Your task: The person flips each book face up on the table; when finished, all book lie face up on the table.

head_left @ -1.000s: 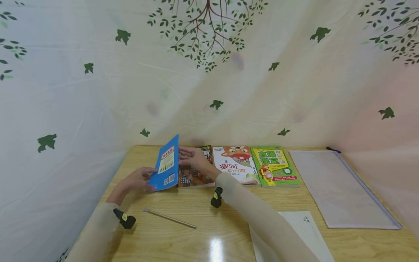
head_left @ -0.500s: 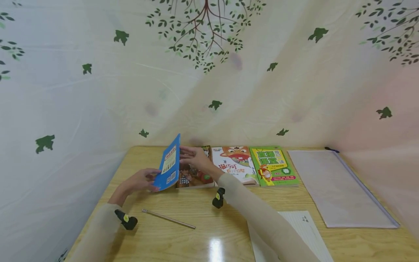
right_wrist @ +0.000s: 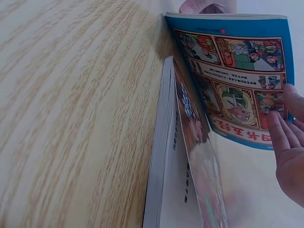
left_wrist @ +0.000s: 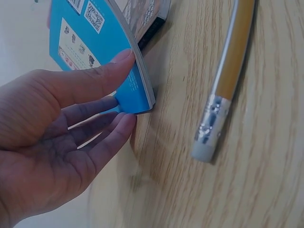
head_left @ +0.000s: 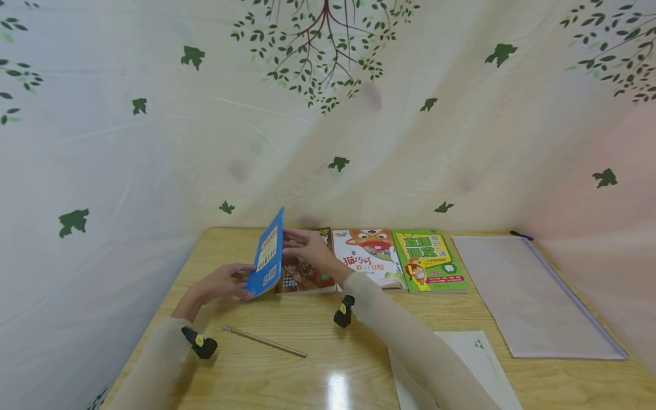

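Note:
A thin blue paperback book (head_left: 266, 250) stands tilted up on the table's left side. My left hand (head_left: 217, 285) pinches its near left corner, with the thumb (left_wrist: 124, 56) on the back cover and the other fingers on the far side. My right hand (head_left: 310, 250) reaches to the book's right edge. In the right wrist view its straight fingers (right_wrist: 280, 133) touch the picture-filled front cover (right_wrist: 232, 52). Right beside the blue book lies a dark brown book (head_left: 302, 276), partly covered by my right hand. A pencil (head_left: 263, 340) with a white eraser lies in front of them.
Along the back of the table (head_left: 348, 336), a white book (head_left: 369, 273) and a green book (head_left: 430, 262) continue the row. A translucent zip pouch (head_left: 533, 296) lies at the right. Lined paper (head_left: 489, 364) sits partly under my right sleeve. A printed curtain (head_left: 287, 142) hangs behind.
The blue book has turned more edge-on to the head view and shifted slightly to the right. Both hands have moved a little rightward with it. The other things lie as before.

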Demonstrator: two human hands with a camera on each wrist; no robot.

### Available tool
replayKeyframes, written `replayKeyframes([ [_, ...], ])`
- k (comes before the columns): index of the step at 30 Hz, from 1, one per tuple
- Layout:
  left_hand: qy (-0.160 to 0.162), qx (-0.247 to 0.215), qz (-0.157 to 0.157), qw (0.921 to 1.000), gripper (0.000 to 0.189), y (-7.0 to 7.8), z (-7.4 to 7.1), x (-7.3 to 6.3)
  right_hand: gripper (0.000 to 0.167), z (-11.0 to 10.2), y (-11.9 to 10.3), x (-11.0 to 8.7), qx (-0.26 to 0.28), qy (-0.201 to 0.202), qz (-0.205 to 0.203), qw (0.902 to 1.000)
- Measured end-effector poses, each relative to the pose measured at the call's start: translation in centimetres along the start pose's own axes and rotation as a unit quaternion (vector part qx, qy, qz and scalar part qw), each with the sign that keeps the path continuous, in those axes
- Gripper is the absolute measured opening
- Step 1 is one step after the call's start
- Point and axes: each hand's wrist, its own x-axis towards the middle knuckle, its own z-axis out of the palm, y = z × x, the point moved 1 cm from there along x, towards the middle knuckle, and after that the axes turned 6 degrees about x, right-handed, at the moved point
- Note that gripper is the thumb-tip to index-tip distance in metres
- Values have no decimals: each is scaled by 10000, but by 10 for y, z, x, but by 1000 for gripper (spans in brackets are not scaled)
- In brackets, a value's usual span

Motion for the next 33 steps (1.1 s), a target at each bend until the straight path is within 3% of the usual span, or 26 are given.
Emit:
replayKeyframes([
  [20,-239,-338,237,9989,82,2,4,4,59,0,-7,-9,-264,92,-136,9995],
  [33,-510,-766,600,9939,84,1,6,10,56,5,-17,-12,-254,64,-266,9993],
])
